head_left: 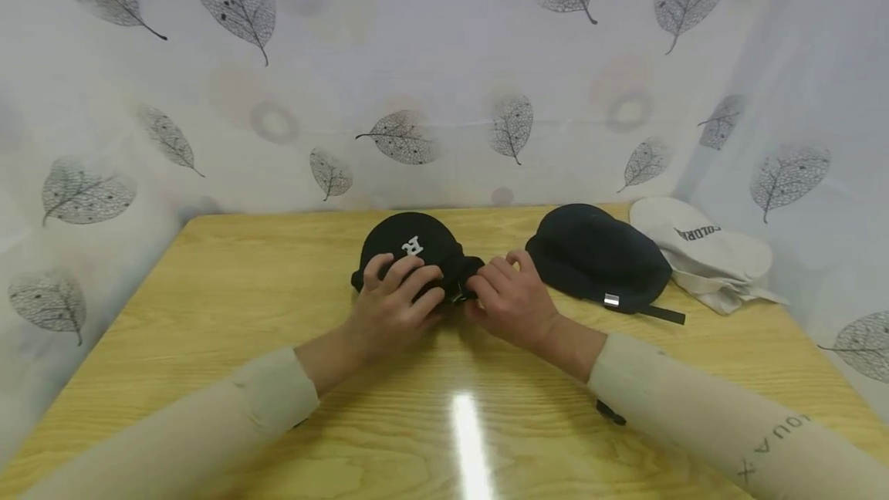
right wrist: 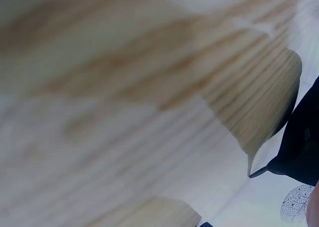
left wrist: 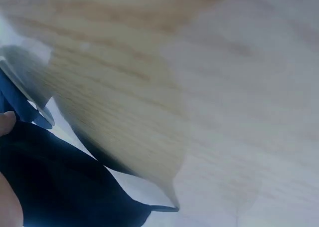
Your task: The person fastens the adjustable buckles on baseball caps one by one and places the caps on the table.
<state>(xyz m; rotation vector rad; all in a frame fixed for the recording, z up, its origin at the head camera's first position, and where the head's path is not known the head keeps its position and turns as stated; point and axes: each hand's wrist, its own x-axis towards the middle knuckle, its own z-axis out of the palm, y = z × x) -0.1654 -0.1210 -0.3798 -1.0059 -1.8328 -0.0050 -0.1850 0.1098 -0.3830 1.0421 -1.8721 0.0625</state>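
Note:
A black cap (head_left: 410,231) with a white letter R lies on the wooden table in the middle of the head view. My left hand (head_left: 392,299) grips its near left side, fingers bent over the crown. On the cap's right, my right hand (head_left: 514,299) pinches the black strap end by a small metal buckle (head_left: 458,294). Dark cap fabric (left wrist: 65,182) and a fingertip (left wrist: 7,122) show at the left of the left wrist view. In the right wrist view the cap (right wrist: 296,152) sits at the right edge, with part of a finger (right wrist: 313,209) below.
Right of my hands lies a dark navy cap (head_left: 590,253) with a metal clasp and loose strap. A white cap (head_left: 701,241) with dark lettering sits beyond it at the table's (head_left: 243,276) right edge. A leaf-patterned curtain (head_left: 444,60) hangs behind.

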